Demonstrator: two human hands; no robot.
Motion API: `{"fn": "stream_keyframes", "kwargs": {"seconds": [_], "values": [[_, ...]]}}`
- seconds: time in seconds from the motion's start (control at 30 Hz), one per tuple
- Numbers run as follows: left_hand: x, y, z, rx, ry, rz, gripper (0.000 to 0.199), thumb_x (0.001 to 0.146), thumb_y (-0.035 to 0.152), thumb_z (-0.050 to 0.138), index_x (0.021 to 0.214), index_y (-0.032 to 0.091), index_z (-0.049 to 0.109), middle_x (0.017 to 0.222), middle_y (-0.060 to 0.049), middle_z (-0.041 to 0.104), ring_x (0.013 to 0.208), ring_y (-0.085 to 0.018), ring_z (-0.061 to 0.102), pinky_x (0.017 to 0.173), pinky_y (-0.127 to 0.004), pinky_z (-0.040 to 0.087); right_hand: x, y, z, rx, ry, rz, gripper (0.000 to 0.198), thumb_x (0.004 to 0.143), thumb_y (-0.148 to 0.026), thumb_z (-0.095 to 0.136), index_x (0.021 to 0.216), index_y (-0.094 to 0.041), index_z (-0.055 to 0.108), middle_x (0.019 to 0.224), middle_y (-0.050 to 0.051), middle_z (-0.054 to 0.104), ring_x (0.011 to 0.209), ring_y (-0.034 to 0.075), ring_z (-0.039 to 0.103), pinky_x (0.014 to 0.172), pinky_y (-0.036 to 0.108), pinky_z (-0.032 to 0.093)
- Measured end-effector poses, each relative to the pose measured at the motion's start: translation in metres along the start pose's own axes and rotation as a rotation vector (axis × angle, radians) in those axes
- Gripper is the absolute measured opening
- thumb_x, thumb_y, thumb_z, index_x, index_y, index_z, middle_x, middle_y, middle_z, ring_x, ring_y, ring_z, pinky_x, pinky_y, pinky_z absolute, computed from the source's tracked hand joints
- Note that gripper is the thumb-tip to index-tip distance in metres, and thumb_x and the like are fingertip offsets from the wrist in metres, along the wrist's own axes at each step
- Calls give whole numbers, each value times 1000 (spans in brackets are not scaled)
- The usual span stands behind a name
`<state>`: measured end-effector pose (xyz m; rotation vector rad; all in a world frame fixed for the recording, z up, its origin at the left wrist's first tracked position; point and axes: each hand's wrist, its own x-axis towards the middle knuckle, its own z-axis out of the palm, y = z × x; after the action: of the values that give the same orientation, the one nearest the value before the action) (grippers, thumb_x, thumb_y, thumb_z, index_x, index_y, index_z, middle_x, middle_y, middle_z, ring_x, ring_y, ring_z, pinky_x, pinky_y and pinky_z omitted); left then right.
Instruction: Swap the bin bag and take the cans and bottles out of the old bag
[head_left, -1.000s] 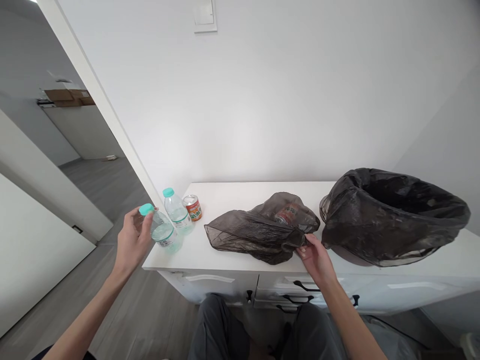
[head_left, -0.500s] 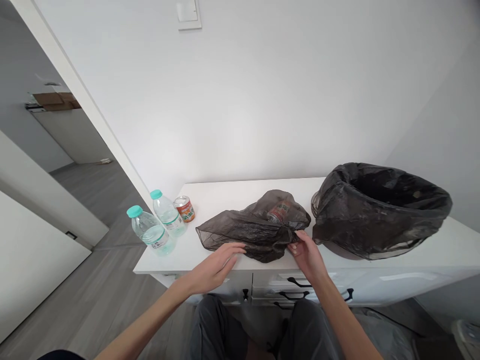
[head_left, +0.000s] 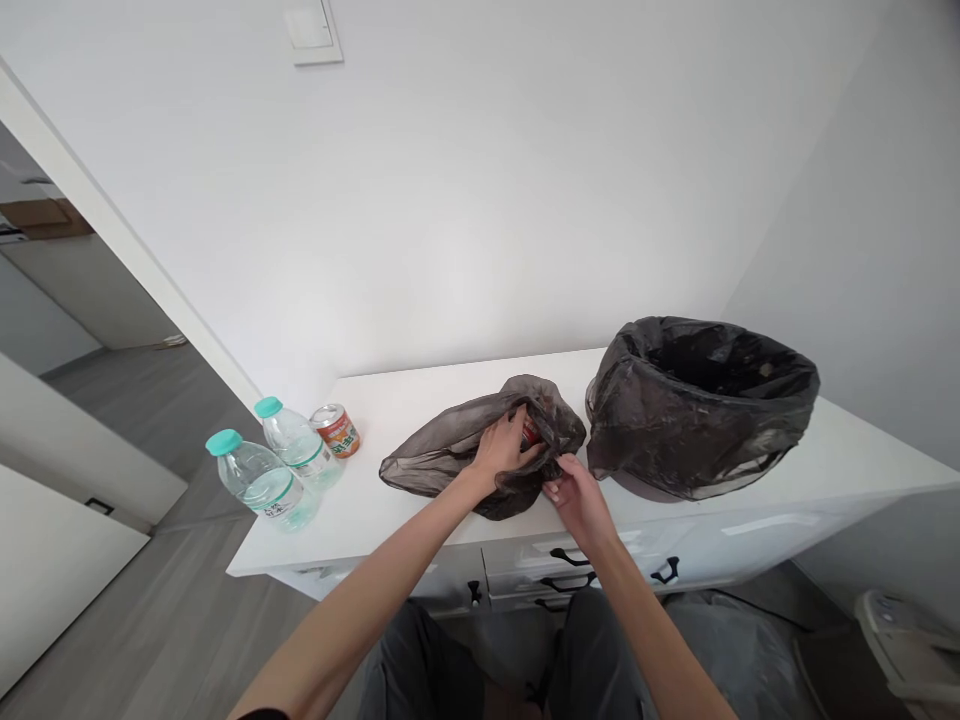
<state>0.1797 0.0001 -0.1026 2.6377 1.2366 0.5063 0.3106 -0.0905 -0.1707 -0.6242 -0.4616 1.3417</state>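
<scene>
Far off to the left of both hands, two water bottles: the near bottle (head_left: 262, 487) and the far bottle (head_left: 297, 448), teal caps on, both upright, a little water showing in each. Just beyond them, an orange can (head_left: 337, 431), upright, still well left of the hands.

Between the hands, a thin dark bag (head_left: 450, 455) slumped on the top, mouth gaping toward the right, a second can (head_left: 530, 432) peeking out red inside it. Left hand (head_left: 501, 450) at the bag's mouth, fingers curled over the plastic beside that can; whether gripping the can or only the film, cannot tell. Right hand (head_left: 574, 495) just below and right, fingertips pinching the bag's rim, thumb and forefinger pressed together on the plastic.

Right of the right hand, a bin (head_left: 701, 405) lined with a black bag, open top, small scraps barely visible deep inside, too dark to name.

Underneath it all, a white cabinet top (head_left: 420, 395), drawers with black handles under the hands. White wall behind, a wall plate (head_left: 313, 30) high up, grey plank floor (head_left: 150, 620) off to the left.
</scene>
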Motion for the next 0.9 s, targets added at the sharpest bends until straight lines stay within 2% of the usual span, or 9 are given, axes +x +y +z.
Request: {"fn": "stream_keyframes", "kwargs": {"seconds": [0.13, 0.2, 0.27, 0.4, 0.5, 0.6, 0.73, 0.83, 0.9], "values": [[12, 1, 12, -8, 50, -43, 57, 96, 29, 59, 147, 14, 37, 145, -26, 52, 133, -40, 55, 106, -51, 48, -3, -5, 8, -27, 16, -23, 34, 73, -35, 84, 68, -22, 53, 68, -6, 44, 60, 10, 42, 52, 24, 39], [0, -4, 10, -15, 71, -72, 55, 96, 28, 57, 147, 15, 38, 142, -25, 54, 130, -40, 57, 103, -51, 50, -4, -6, 12, -22, 24, -33, 36, 71, -36, 85, 67, -22, 52, 65, -7, 43, 58, 9, 42, 51, 24, 40], [-29, -11, -2, -43, 77, -68, 59, 95, 31, 59, 148, 17, 37, 141, -22, 56, 127, -38, 59, 100, -51, 52, -5, -6, 13, 6, 31, -42, 36, 70, -36, 85, 68, -23, 53, 64, -7, 43, 56, 9, 42, 50, 23, 40], [-129, -24, -56, -172, 96, 0, 74, 92, 43, 67, 156, 27, 33, 150, -15, 51, 134, -32, 55, 109, -47, 50, -6, -1, 11, 45, 55, -52, 33, 68, -37, 87, 71, -23, 57, 64, -7, 51, 56, 10, 45, 51, 23, 43], [-208, -36, -111, -136, 118, -119, 62, 97, 48, 59, 154, 33, 39, 151, -9, 53, 138, -31, 53, 109, -47, 50, -6, 4, 5, 18, 65, -67, 33, 70, -41, 86, 70, -24, 58, 64, -6, 55, 57, 11, 47, 52, 24, 43], [-256, -50, -163, -2, 173, -237, 61, 98, 52, 54, 154, 31, 37, 154, -9, 51, 138, -31, 53, 109, -47, 50, -4, 8, -3, -68, 48, -72, 27, 74, -44, 84, 74, -25, 64, 71, -5, 63, 63, 12, 55, 55, 24, 46], [-264, -56, -214, 272, 166, -300, 51, 100, 51, 46, 145, 25, 45, 155, -12, 47, 128, -32, 61, 100, -46, 54, 4, 12, -10, -153, 61, -75, 26, 72, -46, 85, 81, -26, 72, 82, -4, 71, 76, 14, 62, 67, 25, 52], [-241, -51, -233, 486, -31, -328, 39, 100, 34, 46, 137, 21, 51, 147, -16, 52, 110, -31, 69, 89, -44, 56, 9, 14, -9, -151, 80, -54, 29, 68, -47, 87, 81, -26, 72, 81, -4, 71, 74, 14, 61, 61, 24, 50], [-217, -51, -237, 588, -196, -310, 35, 95, 20, 51, 129, 17, 56, 133, -18, 60, 106, -31, 69, 89, -44, 55, 9, 14, -7, -149, 98, -39, 30, 67, -47, 88, 80, -26, 72, 79, -4, 70, 70, 13, 59, 56, 23, 47]]}}
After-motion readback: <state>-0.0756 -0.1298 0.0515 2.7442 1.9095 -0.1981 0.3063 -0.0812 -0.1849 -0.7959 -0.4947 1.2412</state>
